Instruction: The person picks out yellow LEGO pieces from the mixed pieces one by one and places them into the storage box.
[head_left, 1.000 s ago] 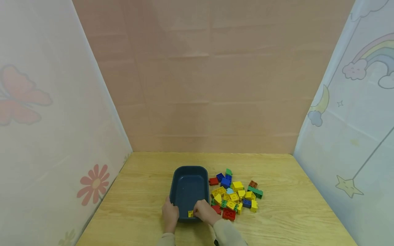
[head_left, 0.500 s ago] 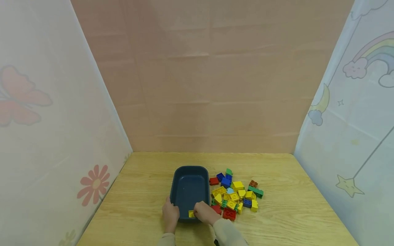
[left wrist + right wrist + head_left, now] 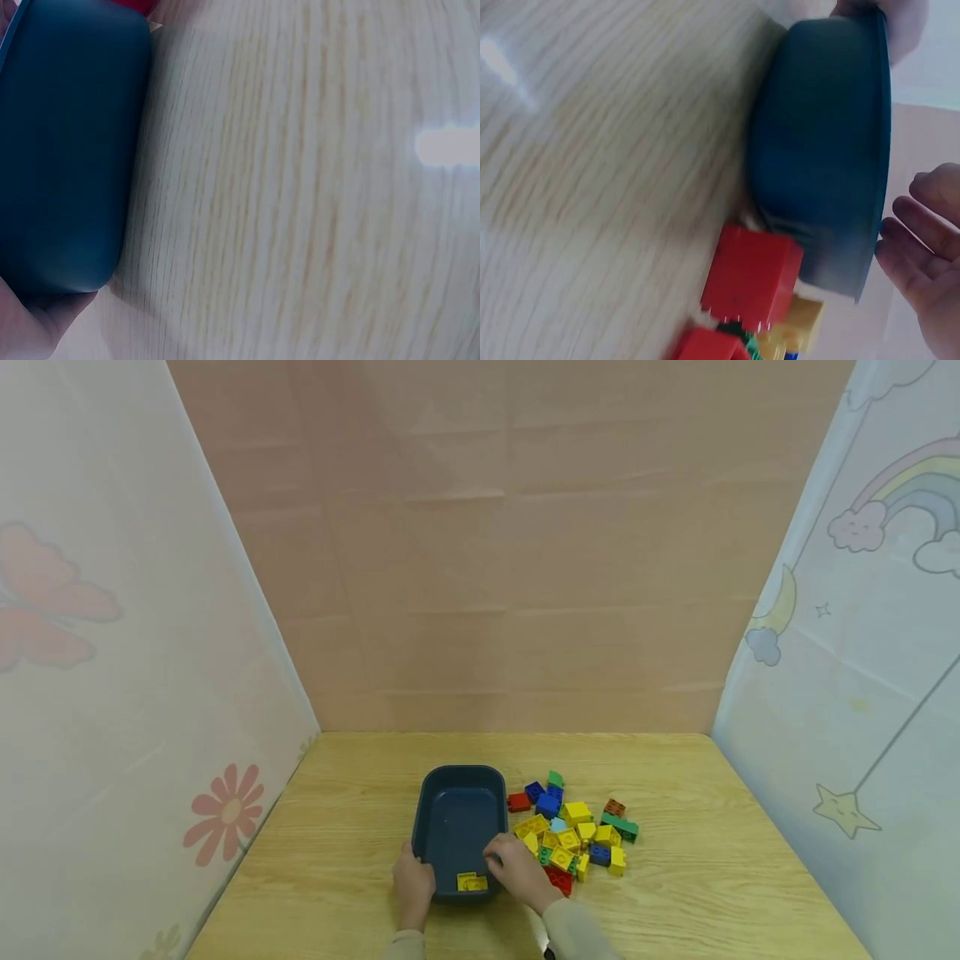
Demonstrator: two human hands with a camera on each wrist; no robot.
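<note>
A dark blue bin (image 3: 459,827) stands on the wooden table. At its near left side my left hand (image 3: 414,887) grips the wall, thumb over the rim; the left wrist view shows fingers (image 3: 67,309) against the bin's outside. Two yellow toy bricks (image 3: 477,884) lie together in the bin's near end. Over the near right rim is my right hand (image 3: 517,870), its fingers loosely bent and nothing between them. In the right wrist view those fingers (image 3: 919,232) are right at the rim.
Right of the bin spreads a loose pile of toy bricks, with yellow ones (image 3: 562,857), blue ones (image 3: 548,805), a long green one (image 3: 619,827) and a brown one (image 3: 615,807). A red brick (image 3: 754,277) sits close beside the bin wall. Cloth walls (image 3: 480,610) surround the table.
My right hand has let go of a second yellow brick in the bin and has risen up and to the right. The left hand has kept its grip on the bin.
</note>
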